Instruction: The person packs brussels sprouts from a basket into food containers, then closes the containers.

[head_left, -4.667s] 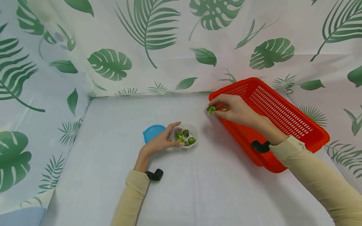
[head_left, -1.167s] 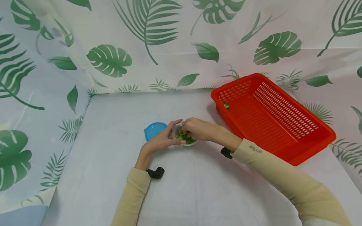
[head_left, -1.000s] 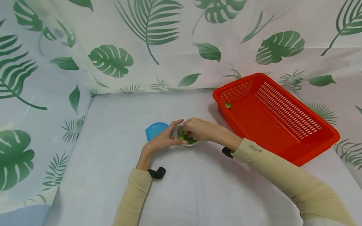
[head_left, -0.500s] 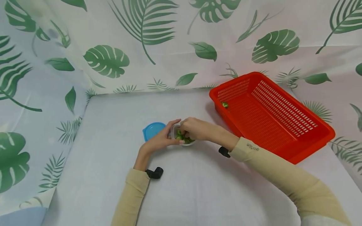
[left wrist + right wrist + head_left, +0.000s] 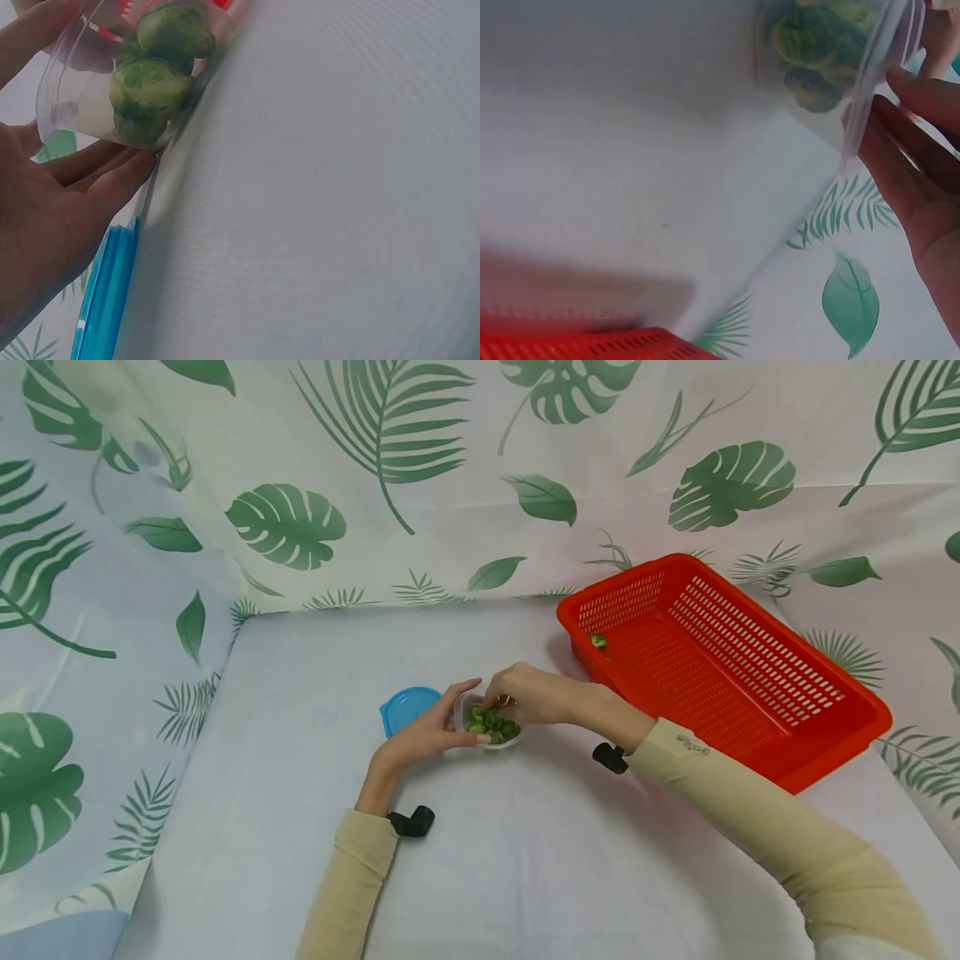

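My left hand [image 5: 420,735] grips a small clear plastic container [image 5: 463,706] from the left side, thumb at the front. Several green Brussels sprouts [image 5: 495,725] lie inside it. In the left wrist view the sprouts [image 5: 154,90] show through the see-through wall. Over the container's right rim is my right hand [image 5: 538,693], its fingers loosely bent and nothing visible between them. The right wrist view has the right hand [image 5: 922,180] with fingertips close to the container's rim; touching or apart, I cannot tell. A blue lid [image 5: 408,710] lies just left of the container.
A large red slotted basket [image 5: 705,685] stands at the right, with a green sprout [image 5: 597,641] in its left corner. A white cloth [image 5: 450,860] covers the table. Leaf-printed sheets [image 5: 435,543] rise behind and at both sides.
Earlier my right hand pinched a Brussels sprout beside the basket. It then came left into the container, and now its fingers have loosened and lifted slightly. More sprouts are in the container.
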`<act>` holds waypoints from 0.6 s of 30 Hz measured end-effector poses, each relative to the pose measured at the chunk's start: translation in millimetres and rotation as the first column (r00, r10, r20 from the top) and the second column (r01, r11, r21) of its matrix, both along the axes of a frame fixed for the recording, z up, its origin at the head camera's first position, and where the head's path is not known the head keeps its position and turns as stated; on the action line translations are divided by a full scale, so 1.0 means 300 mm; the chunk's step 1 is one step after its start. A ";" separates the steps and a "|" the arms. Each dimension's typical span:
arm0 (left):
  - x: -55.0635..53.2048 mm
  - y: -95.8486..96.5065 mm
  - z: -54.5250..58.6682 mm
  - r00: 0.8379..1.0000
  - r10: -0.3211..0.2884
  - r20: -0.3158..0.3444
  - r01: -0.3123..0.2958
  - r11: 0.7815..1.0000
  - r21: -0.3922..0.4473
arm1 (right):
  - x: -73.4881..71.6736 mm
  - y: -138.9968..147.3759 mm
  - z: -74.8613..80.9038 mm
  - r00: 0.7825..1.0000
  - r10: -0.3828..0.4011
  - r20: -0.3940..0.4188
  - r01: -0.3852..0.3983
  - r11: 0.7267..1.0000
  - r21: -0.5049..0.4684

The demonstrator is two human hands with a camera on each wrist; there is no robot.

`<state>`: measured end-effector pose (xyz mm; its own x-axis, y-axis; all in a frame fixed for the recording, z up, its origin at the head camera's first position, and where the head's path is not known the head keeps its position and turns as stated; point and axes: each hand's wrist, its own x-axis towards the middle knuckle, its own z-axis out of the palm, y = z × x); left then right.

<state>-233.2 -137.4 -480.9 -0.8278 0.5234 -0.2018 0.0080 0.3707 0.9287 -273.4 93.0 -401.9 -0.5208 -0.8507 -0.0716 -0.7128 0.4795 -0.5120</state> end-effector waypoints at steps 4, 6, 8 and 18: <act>-0.001 0.002 0.001 1.000 -0.007 -0.008 0.007 1.000 -0.005 | 0.003 0.017 0.023 1.000 -0.013 -0.018 0.013 1.000 0.011; -0.001 0.001 0.000 1.000 -0.012 -0.013 0.012 1.000 -0.004 | 0.007 0.024 0.039 1.000 -0.019 -0.023 0.019 1.000 0.019; -0.001 0.001 0.000 1.000 -0.014 -0.017 0.014 1.000 0.000 | 0.009 0.032 0.053 0.999 -0.018 -0.036 0.019 1.000 0.020; -0.003 0.006 0.000 1.000 -0.013 -0.018 0.013 1.000 -0.001 | 0.025 0.085 0.154 0.990 -0.045 -0.132 0.052 0.998 0.046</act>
<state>-234.0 -135.6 -481.0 -0.8246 0.5338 -0.1876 0.0293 0.3713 0.9280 -265.9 118.6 -355.8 -0.5688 -0.8214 -0.0416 -0.7474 0.5373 -0.3907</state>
